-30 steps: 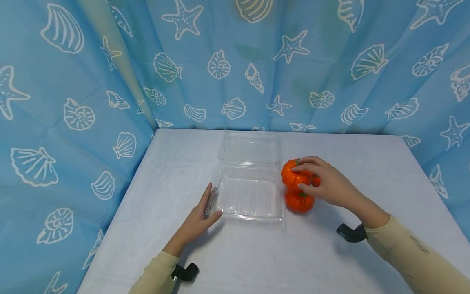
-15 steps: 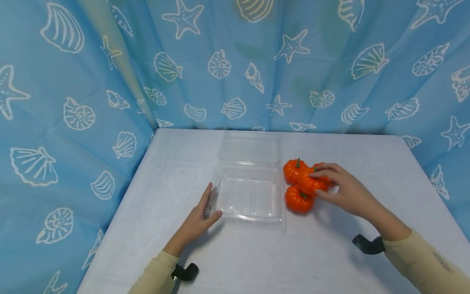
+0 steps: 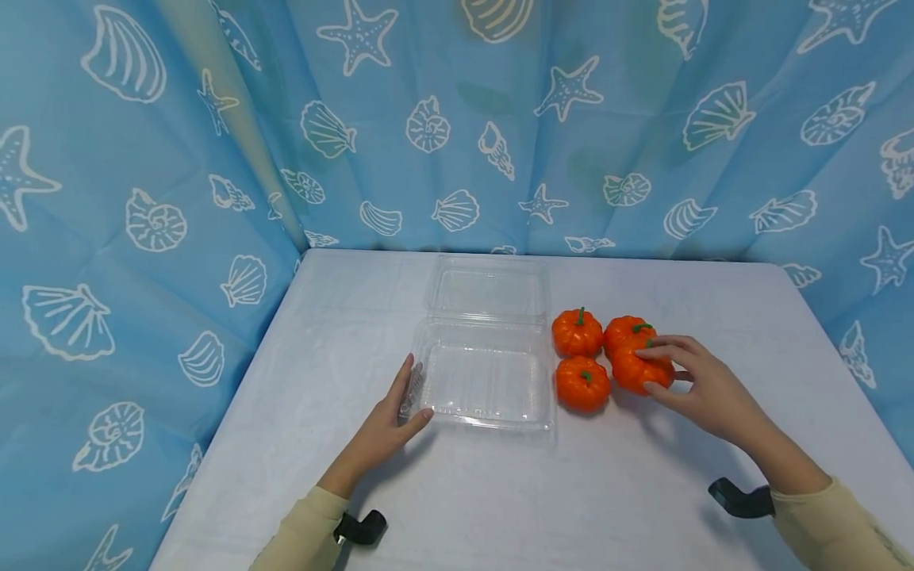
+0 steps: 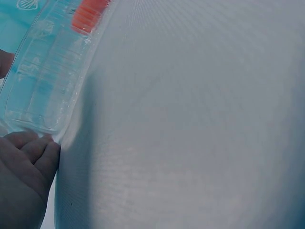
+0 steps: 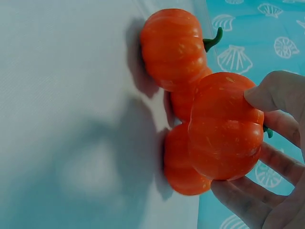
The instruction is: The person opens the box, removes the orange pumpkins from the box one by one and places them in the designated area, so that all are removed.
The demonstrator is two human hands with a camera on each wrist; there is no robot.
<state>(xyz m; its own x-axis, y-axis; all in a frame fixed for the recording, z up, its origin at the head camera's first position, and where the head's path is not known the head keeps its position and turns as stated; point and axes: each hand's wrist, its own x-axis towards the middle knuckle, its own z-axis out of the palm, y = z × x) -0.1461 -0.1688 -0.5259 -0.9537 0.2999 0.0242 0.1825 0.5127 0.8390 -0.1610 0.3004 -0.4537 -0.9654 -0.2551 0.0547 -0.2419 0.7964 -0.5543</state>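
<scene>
My right hand (image 3: 710,396) holds a small orange toy pumpkin (image 5: 226,126) with a green stem, thumb on one side and fingers on the other. This pumpkin appears raised off the table and partly covers another pumpkin (image 3: 628,331) behind it. To the left stand two more, a far pumpkin (image 3: 577,333) and a near pumpkin (image 3: 582,385). A clear plastic clamshell box (image 3: 481,385) lies unfolded beside them, its lid (image 3: 489,292) toward the back. Against the box's left side rests my left hand (image 3: 385,428), fingers fairly straight and the thumb at the near corner.
A white cloth covers the table (image 3: 485,500). Behind it and on the left hangs a blue curtain (image 3: 400,174) with white shell prints. Each wrist carries a dark camera mount, the right mount (image 3: 741,500) hanging low over the table.
My right hand has moved right and toward me with its pumpkin, from over the two left pumpkins to the front of the right one. The left hand and box stay put.
</scene>
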